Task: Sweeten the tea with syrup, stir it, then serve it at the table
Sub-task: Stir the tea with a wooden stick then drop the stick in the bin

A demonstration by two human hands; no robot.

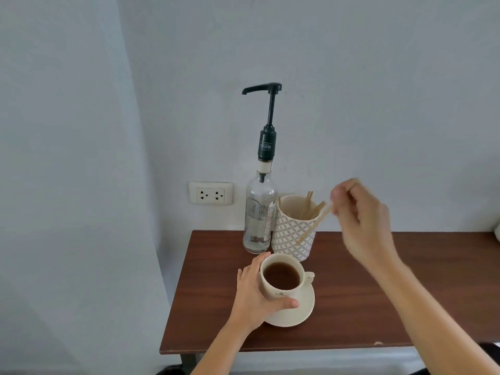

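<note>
While the left hand [255, 295] cups a smooth cream teacup [281, 277], right hand [361, 220] fingers [338, 197] pinch a thin wooden stirrer [313, 226].

White double wall socket [210, 196] left of the table, plain pale wall [378, 90] behind

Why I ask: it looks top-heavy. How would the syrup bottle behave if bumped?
The bottle is tall and narrow with a long pump on top, so it probably tips easily. It looks under half full, so fairly light. Clear glass by the look: likely fragile and slippery.
</note>
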